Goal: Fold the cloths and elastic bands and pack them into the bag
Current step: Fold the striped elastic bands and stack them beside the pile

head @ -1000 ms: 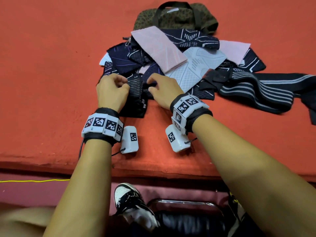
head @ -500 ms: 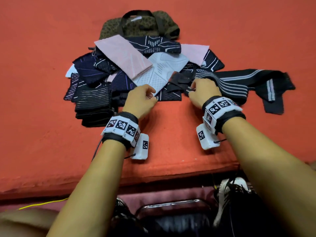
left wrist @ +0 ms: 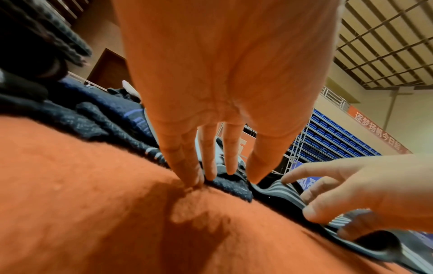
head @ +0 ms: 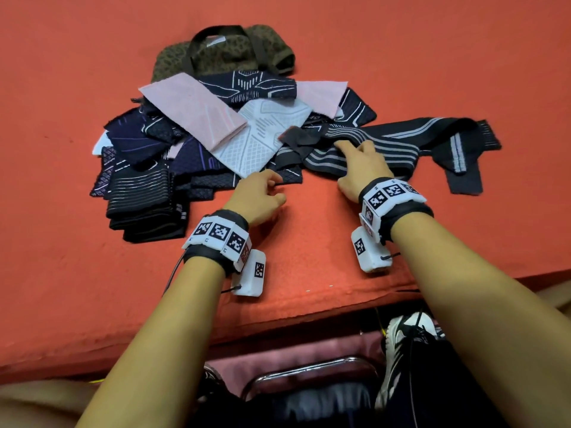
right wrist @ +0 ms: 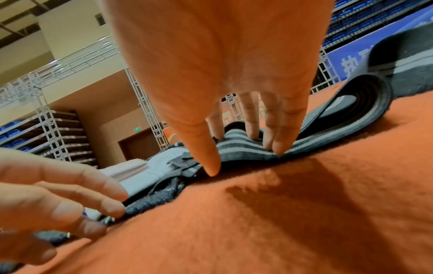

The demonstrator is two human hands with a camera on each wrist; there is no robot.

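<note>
A long black elastic band with grey stripes (head: pixel 389 140) lies unfolded at the right of the cloth pile. My right hand (head: pixel 360 162) rests on its left part, fingers straight and pressing the band (right wrist: pixel 243 146) down, thumb tip by its near edge. My left hand (head: pixel 262 191) is at the pile's front edge; its straight fingertips (left wrist: pixel 211 176) touch a dark patterned cloth (left wrist: pixel 232 185) and hold nothing. A folded black striped band (head: pixel 145 208) sits at the pile's front left. The olive patterned bag (head: pixel 222 50) lies behind the pile.
Pink (head: pixel 191 109), white (head: pixel 262 134) and navy patterned cloths (head: pixel 136 137) overlap in the pile on the orange table cover (head: pixel 309 242). The table's front edge runs just below my wrists. A chair frame (head: pixel 309 366) and shoes show under it.
My left hand has left the folded black band and moved right to the pile's front edge. My right hand moved right onto the long striped band and its fingers straightened.
</note>
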